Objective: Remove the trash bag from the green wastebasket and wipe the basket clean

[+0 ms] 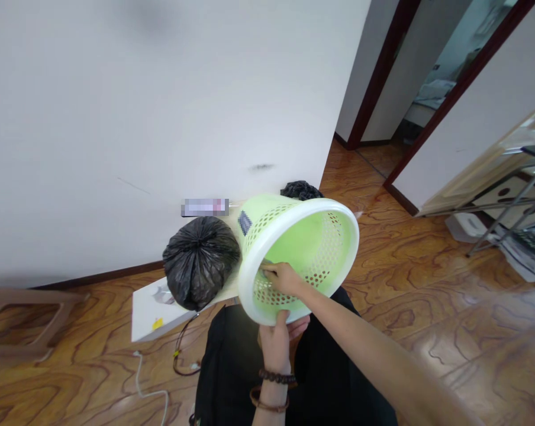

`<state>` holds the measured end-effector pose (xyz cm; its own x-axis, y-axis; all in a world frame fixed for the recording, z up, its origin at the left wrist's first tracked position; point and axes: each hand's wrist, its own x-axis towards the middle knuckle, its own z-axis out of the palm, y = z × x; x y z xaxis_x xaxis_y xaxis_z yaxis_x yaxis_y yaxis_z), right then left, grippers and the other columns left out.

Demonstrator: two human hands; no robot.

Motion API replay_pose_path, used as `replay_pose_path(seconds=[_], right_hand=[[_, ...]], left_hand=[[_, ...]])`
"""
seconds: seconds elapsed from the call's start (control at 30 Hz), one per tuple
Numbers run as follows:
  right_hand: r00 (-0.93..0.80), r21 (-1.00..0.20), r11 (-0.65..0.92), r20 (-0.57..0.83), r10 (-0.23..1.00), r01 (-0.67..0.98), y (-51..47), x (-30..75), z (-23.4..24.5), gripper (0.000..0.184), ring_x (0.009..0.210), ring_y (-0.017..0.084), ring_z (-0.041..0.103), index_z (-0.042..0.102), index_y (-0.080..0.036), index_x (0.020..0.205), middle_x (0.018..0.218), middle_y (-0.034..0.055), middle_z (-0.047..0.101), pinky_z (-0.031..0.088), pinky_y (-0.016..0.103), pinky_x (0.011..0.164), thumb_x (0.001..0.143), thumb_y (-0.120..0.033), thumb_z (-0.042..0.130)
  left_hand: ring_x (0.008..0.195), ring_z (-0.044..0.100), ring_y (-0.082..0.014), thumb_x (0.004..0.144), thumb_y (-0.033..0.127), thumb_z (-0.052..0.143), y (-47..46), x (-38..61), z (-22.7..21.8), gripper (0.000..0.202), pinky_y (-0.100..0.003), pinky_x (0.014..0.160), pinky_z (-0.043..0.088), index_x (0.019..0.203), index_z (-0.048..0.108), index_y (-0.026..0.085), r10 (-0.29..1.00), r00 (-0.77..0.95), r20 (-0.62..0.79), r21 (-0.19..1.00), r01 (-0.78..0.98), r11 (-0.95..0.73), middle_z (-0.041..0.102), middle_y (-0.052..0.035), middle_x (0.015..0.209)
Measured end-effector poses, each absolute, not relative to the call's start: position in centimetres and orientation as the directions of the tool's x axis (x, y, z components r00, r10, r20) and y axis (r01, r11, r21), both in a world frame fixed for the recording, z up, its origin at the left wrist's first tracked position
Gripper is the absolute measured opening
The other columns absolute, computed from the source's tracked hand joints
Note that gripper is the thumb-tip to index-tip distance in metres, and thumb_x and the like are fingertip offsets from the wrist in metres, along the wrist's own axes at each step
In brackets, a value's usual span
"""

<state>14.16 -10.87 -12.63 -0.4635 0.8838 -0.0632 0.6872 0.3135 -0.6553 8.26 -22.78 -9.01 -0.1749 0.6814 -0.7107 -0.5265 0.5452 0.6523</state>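
Observation:
A light green plastic wastebasket with a white rim and rows of holes is tilted, its mouth turned towards me. My left hand, wearing two bracelets, grips its lower rim with the thumb over the edge. Inside the mouth, my right hand is closed close to the left inner wall. A small greyish edge shows by its fingertips, too little to name. A tied black garbage bag sits left of the wastebasket, and another black bag is partly hidden behind it.
Below the bag is a white board or low surface. A brown plastic stool stands on the wooden floor at left, near a white cable and a dark cord. A metal rack is at right, with a doorway beyond.

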Motion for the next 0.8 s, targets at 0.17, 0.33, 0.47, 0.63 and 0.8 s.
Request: replay_pose_path(seconds=[0.17, 0.33, 0.47, 0.63, 0.8], right_hand=[[-0.307, -0.2, 0.279, -0.129, 0.943, 0.939, -8.9, 19.0, -11.5, 0.037, 0.121, 0.024, 0.043, 0.061, -0.003, 0.11, 0.121, 0.0202, 0.055, 0.029, 0.036, 0.103, 0.083, -0.005, 0.037], [-0.296, -0.255, 0.24, -0.21, 0.932, 0.937, -9.7, 16.9, -11.5, 0.039, 0.107, 0.021, 0.055, 0.059, -0.009, 0.113, 0.112, 0.0153, 0.061, 0.039, 0.032, 0.093, 0.079, -0.004, 0.039], [-0.437, -0.385, 0.344, -0.185, 0.88, 0.857, -10.5, 14.9, -12.2, 0.041, 0.103, 0.02, 0.057, 0.056, -0.014, 0.117, 0.115, 0.0101, 0.061, 0.041, 0.03, 0.091, 0.079, -0.007, 0.041], [-0.462, -0.409, 0.367, -0.164, 0.871, 0.836, -10.1, 16.1, -12.3, 0.042, 0.109, 0.02, 0.054, 0.056, -0.014, 0.117, 0.123, 0.0098, 0.056, 0.038, 0.031, 0.094, 0.081, -0.007, 0.038], [-0.457, -0.39, 0.352, -0.219, 0.862, 0.851, -10.1, 16.6, -11.6, 0.044, 0.103, 0.021, 0.057, 0.057, -0.012, 0.116, 0.114, 0.0118, 0.061, 0.041, 0.032, 0.09, 0.077, -0.004, 0.04]], left_hand=[[0.061, 0.067, -0.0266, 0.071, 0.017, 0.057, -22.7, 8.3, -9.1, 0.027, -0.042, 0.063, 0.057, 0.096, 0.053, 0.007, 0.688, -0.22, -0.692, 0.666, -0.56, 0.492, 0.068, -0.0106, 0.069], [0.059, 0.067, -0.0249, 0.072, 0.016, 0.056, -22.3, 8.6, -9.0, 0.029, -0.036, 0.055, 0.056, 0.1, 0.053, 0.008, 0.685, -0.172, -0.708, 0.651, -0.534, 0.539, 0.067, -0.009, 0.064], [0.054, 0.066, -0.0231, 0.075, 0.025, 0.056, -22.1, 7.8, -8.1, 0.034, -0.027, 0.038, 0.048, 0.106, 0.052, 0.01, 0.731, -0.173, -0.66, 0.722, -0.414, 0.554, 0.068, -0.0099, 0.069], [0.052, 0.065, -0.0236, 0.078, 0.026, 0.052, -22.0, 7.7, -7.7, 0.036, -0.032, 0.046, 0.052, 0.107, 0.052, 0.004, 0.717, -0.168, -0.676, 0.713, -0.396, 0.579, 0.066, -0.011, 0.062], [0.052, 0.065, -0.025, 0.072, 0.036, 0.061, -21.8, 6.0, -6.6, 0.043, -0.028, 0.031, 0.044, 0.104, 0.055, 0.008, 0.784, -0.215, -0.582, 0.813, -0.137, 0.566, 0.07, -0.0143, 0.082]])
